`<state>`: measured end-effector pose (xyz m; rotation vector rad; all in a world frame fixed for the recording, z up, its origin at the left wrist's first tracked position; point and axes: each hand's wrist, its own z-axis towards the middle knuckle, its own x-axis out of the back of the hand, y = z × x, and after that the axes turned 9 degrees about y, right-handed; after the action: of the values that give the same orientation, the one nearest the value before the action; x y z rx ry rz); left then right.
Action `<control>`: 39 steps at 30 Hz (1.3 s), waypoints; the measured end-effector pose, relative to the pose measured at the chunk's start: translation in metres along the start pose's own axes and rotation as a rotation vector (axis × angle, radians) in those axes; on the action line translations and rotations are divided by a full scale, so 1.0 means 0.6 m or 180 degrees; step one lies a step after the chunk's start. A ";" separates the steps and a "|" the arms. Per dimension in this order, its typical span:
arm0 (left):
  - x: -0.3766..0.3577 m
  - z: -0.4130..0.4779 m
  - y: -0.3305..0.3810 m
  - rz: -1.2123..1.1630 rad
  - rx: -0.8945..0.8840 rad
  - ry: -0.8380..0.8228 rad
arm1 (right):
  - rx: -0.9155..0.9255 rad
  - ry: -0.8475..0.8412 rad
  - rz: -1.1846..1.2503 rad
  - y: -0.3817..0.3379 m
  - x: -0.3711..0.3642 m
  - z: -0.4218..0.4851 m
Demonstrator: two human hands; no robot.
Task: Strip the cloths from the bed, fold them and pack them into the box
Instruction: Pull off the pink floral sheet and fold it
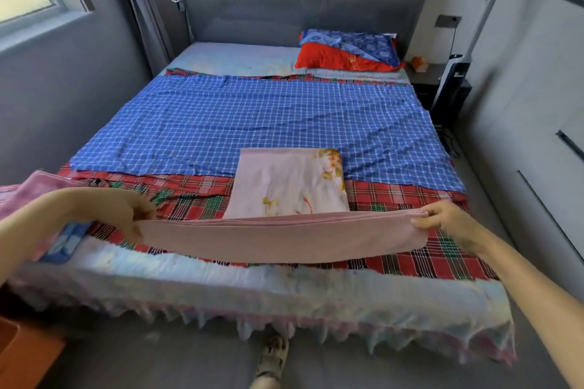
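Observation:
A pink cloth (281, 240), folded into a long band, is stretched just above the foot of the bed. My left hand (126, 211) pinches its left end and my right hand (442, 219) pinches its right end. Behind it lies a folded pale floral cloth (284, 186). A blue checked cloth (252, 126) is spread over a red tartan cloth (420, 259), on top of the pale frilled bed sheet (284, 297). An orange box (19, 354) shows at the bottom left corner, mostly cut off.
A red pillow (335, 58) and a blue flowered one (357, 41) lie by the grey headboard (300, 9). More pink and blue cloth (47, 215) is bunched at the bed's left corner. A bedside table (423, 73) stands at the right; my foot (271, 360) is on the floor.

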<state>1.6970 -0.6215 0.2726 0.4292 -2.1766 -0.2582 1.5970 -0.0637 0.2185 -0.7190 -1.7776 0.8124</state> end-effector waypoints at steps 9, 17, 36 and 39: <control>-0.041 0.144 -0.004 -0.1320 0.0398 0.1409 | -0.0547 0.0774 0.0196 0.037 -0.061 0.109; 0.008 0.412 -0.020 -0.2763 0.0931 0.1997 | -0.0805 0.1481 0.0483 0.029 -0.108 0.362; 0.036 0.906 -0.046 -0.2521 0.1813 0.3446 | -0.0960 0.1860 0.0126 0.174 -0.205 0.877; 0.021 0.971 -0.057 -0.2489 0.1831 0.3545 | -0.0931 0.1884 0.0133 0.210 -0.230 0.942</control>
<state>1.2288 -0.6402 -0.0759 1.3603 -0.8746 0.1886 1.1184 -0.2066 -0.1056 -1.0649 -1.3496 0.3110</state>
